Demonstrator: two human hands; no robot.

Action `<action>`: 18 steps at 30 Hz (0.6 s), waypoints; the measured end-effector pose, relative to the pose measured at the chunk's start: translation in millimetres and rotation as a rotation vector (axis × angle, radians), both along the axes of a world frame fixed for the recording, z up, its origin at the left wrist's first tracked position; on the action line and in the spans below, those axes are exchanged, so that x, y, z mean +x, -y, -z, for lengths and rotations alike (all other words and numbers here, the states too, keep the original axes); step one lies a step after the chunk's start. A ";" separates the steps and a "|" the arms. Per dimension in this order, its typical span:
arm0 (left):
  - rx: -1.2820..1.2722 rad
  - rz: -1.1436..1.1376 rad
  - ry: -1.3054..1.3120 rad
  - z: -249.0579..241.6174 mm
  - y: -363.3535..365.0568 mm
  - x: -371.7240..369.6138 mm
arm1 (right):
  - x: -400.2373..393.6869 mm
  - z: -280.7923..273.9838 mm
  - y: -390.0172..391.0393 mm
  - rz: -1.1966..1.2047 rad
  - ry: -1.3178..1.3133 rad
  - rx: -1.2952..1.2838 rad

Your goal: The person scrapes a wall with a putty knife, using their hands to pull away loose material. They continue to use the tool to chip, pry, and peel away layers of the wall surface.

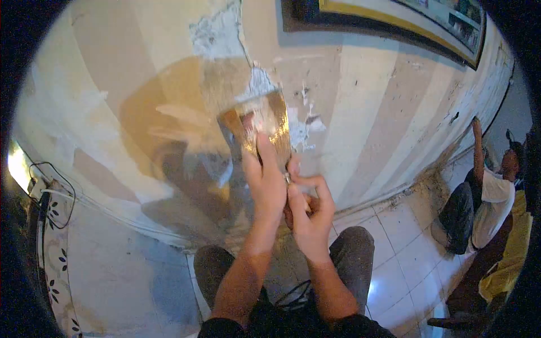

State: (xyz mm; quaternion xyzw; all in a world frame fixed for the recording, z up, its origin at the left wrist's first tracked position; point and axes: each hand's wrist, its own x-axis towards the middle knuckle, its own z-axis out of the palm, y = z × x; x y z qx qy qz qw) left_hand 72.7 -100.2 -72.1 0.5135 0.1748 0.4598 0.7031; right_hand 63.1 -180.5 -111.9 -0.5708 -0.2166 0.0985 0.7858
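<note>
A wide scraper (277, 121) with a shiny metal blade is held up in front of the striped wall, its broad edge upward beside a patch of peeled paint (260, 81). My left hand (267, 183) is closed on the blade's lower part, with the thumb lying along its face. Below and to the right, my right hand (313, 217) has its fingers curled around the narrow lower end, where a bit of the handle shows between them. Most of the handle is hidden by my hands.
A framed picture (394, 18) hangs at upper right. Another person (490, 211) sits on the tiled floor at right, one arm raised to the wall. Cables (112, 211) run along the wall's foot at left, near a bright light (18, 167). More paint is flaking (217, 36) above.
</note>
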 end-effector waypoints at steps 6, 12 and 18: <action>0.206 -0.032 -0.009 20.0 -22.7 1.7 | -11.0 11.0 -11.2 0.052 0.052 0.081; 0.028 0.143 -0.007 -6.7 -11.4 -13.9 | -16.5 2.9 -15.6 0.022 -0.004 0.129; 0.193 0.065 -0.074 0.1 -28.3 -8.6 | -19.0 2.4 -24.1 0.025 -0.010 0.207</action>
